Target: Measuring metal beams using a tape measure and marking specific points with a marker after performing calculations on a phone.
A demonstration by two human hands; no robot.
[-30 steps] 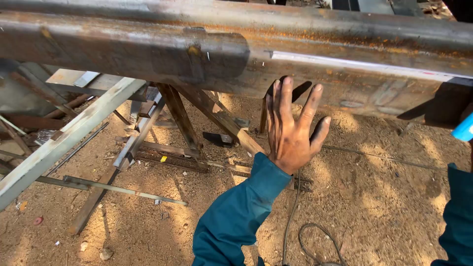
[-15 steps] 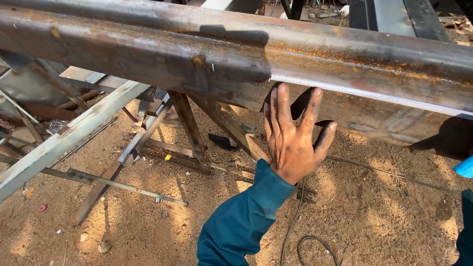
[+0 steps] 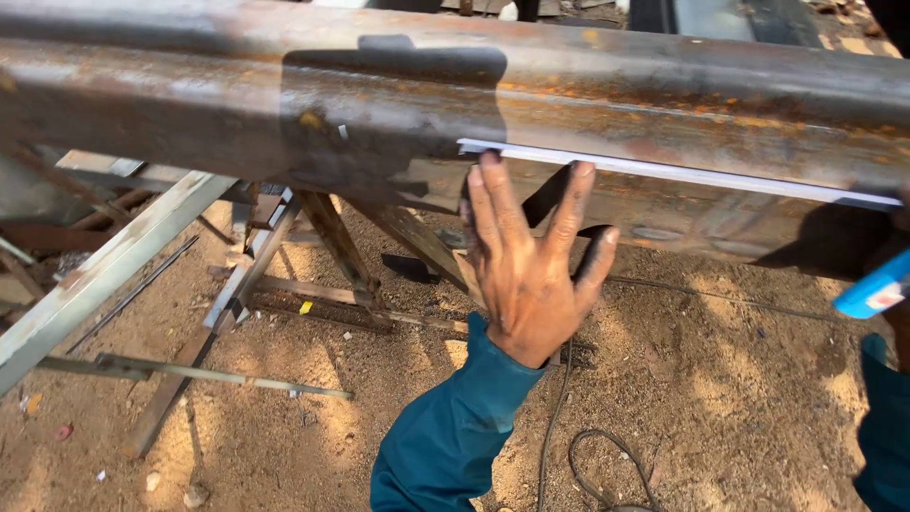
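Sandy ground underlies one rusty steel beam (image 3: 237, 104); one spread left hand (image 3: 531, 275) presses one white ruler (image 3: 664, 173) against it.

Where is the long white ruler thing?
In the head view, the white strip lies flat along the rusty steel beam, right of centre, its left end just above the left hand's fingertips.

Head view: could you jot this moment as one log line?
left hand: open, fingertips pressing white strip against rusty steel beam | right hand: mostly out of frame, blue object at edge | ground: sandy, black cable
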